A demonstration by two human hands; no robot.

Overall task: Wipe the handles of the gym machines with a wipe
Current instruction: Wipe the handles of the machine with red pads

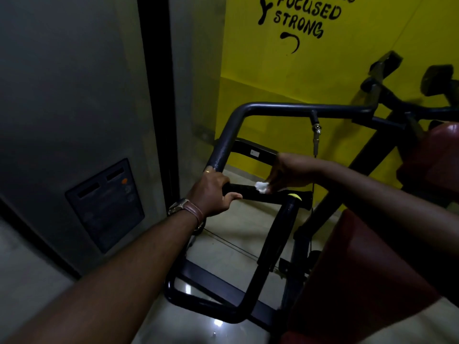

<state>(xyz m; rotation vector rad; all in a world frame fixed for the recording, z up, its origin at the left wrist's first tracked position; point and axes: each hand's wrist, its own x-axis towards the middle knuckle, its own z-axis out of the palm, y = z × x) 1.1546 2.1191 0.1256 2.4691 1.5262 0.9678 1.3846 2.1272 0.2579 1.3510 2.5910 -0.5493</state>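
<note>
— Where are your hands?
— My left hand [213,192] is on the handle's [244,191] left end; my right hand [289,173] presses the wipe [262,187] on it, further right.
— Behind?
— The wall [360,58]; the seat pad [360,269] lies right.

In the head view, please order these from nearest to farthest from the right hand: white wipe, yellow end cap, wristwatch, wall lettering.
1. white wipe, under the right hand
2. yellow end cap, just below
3. wristwatch, on the left wrist
4. wall lettering, high above
</note>
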